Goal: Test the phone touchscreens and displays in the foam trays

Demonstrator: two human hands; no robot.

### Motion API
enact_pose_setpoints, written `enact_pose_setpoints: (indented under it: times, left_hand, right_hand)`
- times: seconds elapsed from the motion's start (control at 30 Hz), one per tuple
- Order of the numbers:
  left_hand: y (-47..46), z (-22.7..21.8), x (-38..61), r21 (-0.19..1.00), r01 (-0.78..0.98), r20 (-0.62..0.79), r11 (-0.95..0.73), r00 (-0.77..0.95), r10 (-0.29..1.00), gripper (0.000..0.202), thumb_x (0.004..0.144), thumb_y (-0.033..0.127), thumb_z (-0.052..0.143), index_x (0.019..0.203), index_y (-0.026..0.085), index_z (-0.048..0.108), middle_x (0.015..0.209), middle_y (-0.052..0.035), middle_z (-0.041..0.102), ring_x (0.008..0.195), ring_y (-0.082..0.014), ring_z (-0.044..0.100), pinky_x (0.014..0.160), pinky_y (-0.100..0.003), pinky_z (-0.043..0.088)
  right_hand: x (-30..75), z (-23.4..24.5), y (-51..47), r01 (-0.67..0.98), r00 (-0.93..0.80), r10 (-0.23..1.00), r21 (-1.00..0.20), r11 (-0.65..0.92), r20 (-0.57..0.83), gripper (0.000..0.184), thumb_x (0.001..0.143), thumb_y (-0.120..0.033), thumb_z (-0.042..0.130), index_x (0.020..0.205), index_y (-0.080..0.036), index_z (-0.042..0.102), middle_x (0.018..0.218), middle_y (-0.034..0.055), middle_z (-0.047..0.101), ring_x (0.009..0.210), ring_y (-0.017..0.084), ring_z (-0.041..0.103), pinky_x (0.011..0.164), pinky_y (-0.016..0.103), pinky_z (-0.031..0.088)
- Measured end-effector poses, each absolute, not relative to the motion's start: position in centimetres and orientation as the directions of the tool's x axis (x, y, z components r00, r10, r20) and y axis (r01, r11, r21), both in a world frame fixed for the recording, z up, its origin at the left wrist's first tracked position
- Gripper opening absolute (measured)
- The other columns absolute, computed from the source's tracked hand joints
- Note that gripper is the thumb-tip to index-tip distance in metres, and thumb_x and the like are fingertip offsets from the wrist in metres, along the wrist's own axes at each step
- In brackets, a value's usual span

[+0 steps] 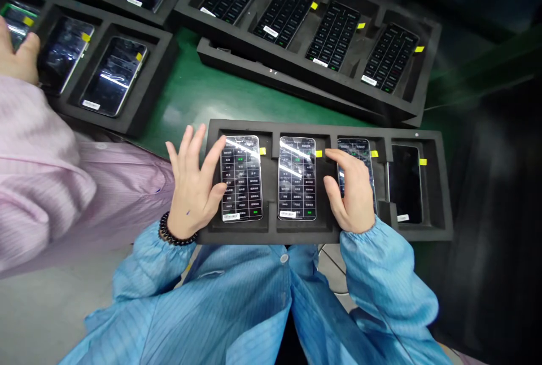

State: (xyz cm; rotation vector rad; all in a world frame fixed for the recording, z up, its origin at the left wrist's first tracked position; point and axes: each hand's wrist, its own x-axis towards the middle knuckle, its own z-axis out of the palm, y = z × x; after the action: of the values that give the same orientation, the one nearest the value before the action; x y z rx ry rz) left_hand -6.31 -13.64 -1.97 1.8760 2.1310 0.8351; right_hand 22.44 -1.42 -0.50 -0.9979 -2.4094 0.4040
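A black foam tray [330,235] lies in front of me with smartphones set in its compartments. My left hand [193,190] has its fingers spread at the left edge of the leftmost smartphone [242,178], whose lit screen shows a grid of labels. To the right is a second lit smartphone [297,178] with the same kind of grid. My right hand [350,192] is open over the third smartphone [358,149], partly covering its lit screen. In the rightmost compartment, the fourth smartphone [405,184] has a dark screen. Yellow tabs stick out beside the phones.
Behind, a foam tray [292,62] of lit smartphones sits on another tray [271,74]. More phone trays [156,71] stand at left on the green table [190,88]. A co-worker's hand [19,51], in a pink sleeve, reaches over one of them.
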Motion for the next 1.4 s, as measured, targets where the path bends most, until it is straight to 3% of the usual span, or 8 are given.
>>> enact_pose_setpoints:
  times: [0.13, 0.3, 0.43, 0.7, 0.87, 1.03, 1.2, 1.4]
  left_hand:
    - [-14.6, -1.9, -6.4, 0.569, 0.815, 0.19, 0.111, -0.262, 0.946, 0.074, 0.1, 0.069, 0.012, 0.159, 0.03, 0.032, 0.167, -0.0113, 0.027, 0.16, -0.0354, 0.012, 0.127, -0.067, 0.001]
    - [-16.5, -2.2, -6.3, 0.556, 0.818, 0.124, 0.148, -0.257, 0.958, 0.065, 0.103, 0.061, 0.016, 0.157, 0.031, 0.037, 0.164, -0.0114, 0.033, 0.16, -0.0349, 0.013, 0.128, -0.067, 0.0]
    - [-16.4, -2.2, -6.4, 0.532, 0.831, 0.095, 0.165, -0.252, 0.963, 0.066, 0.102, 0.063, 0.015, 0.157, 0.034, 0.035, 0.167, -0.0101, 0.028, 0.16, -0.035, 0.009, 0.127, -0.068, -0.001]
    - [-12.8, -2.1, -6.4, 0.439, 0.887, 0.123, 0.145, -0.219, 0.968, 0.064, 0.103, 0.061, 0.024, 0.154, 0.028, 0.044, 0.171, -0.014, 0.018, 0.16, -0.041, 0.005, 0.122, -0.076, -0.004]
    - [-12.9, -2.1, -6.3, 0.514, 0.842, 0.18, 0.162, -0.291, 0.94, 0.073, 0.101, 0.066, 0.019, 0.161, 0.026, 0.028, 0.171, -0.0159, 0.017, 0.161, -0.0376, 0.006, 0.124, -0.072, 0.0]
    - [-13.8, -1.8, -6.3, 0.539, 0.83, 0.201, 0.141, -0.29, 0.936, 0.069, 0.102, 0.064, 0.017, 0.157, 0.028, 0.039, 0.17, -0.0131, 0.021, 0.16, -0.0377, 0.007, 0.125, -0.071, 0.0]
    - [-15.1, -2.0, -6.5, 0.513, 0.856, 0.223, 0.06, -0.201, 0.954, 0.062, 0.103, 0.061, 0.019, 0.153, 0.035, 0.045, 0.171, -0.0079, 0.02, 0.16, -0.0378, 0.007, 0.125, -0.071, 0.0]
    - [-15.2, -2.4, -6.8, 0.461, 0.887, 0.131, 0.033, -0.105, 0.986, 0.055, 0.104, 0.054, 0.028, 0.154, 0.037, 0.042, 0.172, -0.0072, 0.017, 0.161, -0.0377, 0.006, 0.123, -0.076, -0.001]
  right_hand:
    - [22.7, -0.7, -1.4, 0.634, -0.568, 0.768, -0.438, 0.637, 0.295, 0.043, 0.101, -0.028, 0.047, 0.143, -0.022, 0.05, 0.129, 0.012, 0.067, 0.121, 0.03, 0.061, 0.103, 0.049, 0.047]
    - [22.5, -1.0, -1.3, 0.71, -0.556, 0.8, -0.374, 0.597, 0.224, 0.044, 0.101, -0.031, 0.047, 0.145, -0.025, 0.048, 0.107, 0.0063, 0.073, 0.103, 0.028, 0.059, 0.102, 0.051, 0.044]
    - [22.2, -1.2, -1.3, 0.698, -0.582, 0.785, -0.366, 0.615, 0.212, 0.044, 0.102, -0.032, 0.046, 0.145, -0.025, 0.048, 0.107, 0.0061, 0.072, 0.102, 0.028, 0.058, 0.101, 0.05, 0.044]
    - [22.4, -0.7, -1.4, 0.691, -0.567, 0.784, -0.373, 0.619, 0.252, 0.043, 0.101, -0.031, 0.048, 0.144, -0.024, 0.05, 0.106, 0.0072, 0.072, 0.103, 0.029, 0.059, 0.098, 0.049, 0.046]
    - [18.4, 1.4, -0.7, 0.585, -0.711, 0.648, -0.281, 0.761, 0.273, 0.039, 0.102, -0.031, 0.047, 0.138, -0.018, 0.056, 0.125, 0.0127, 0.07, 0.115, 0.03, 0.059, 0.105, 0.051, 0.045]
    - [12.1, 1.9, 0.3, 0.446, -0.877, 0.469, -0.191, 0.874, 0.1, 0.039, 0.105, -0.036, 0.042, 0.134, -0.02, 0.063, 0.154, 0.0148, 0.053, 0.139, 0.032, 0.048, 0.121, 0.06, 0.031]
    - [10.3, 0.8, 0.7, 0.395, -0.912, 0.408, -0.163, 0.904, 0.055, 0.042, 0.106, -0.036, 0.042, 0.141, -0.021, 0.059, 0.16, 0.0167, 0.045, 0.145, 0.032, 0.044, 0.122, 0.064, 0.028]
    - [11.7, 1.1, 0.6, 0.453, -0.88, 0.465, -0.126, 0.883, 0.099, 0.042, 0.106, -0.04, 0.042, 0.139, -0.02, 0.059, 0.159, 0.016, 0.047, 0.139, 0.032, 0.05, 0.121, 0.064, 0.031]
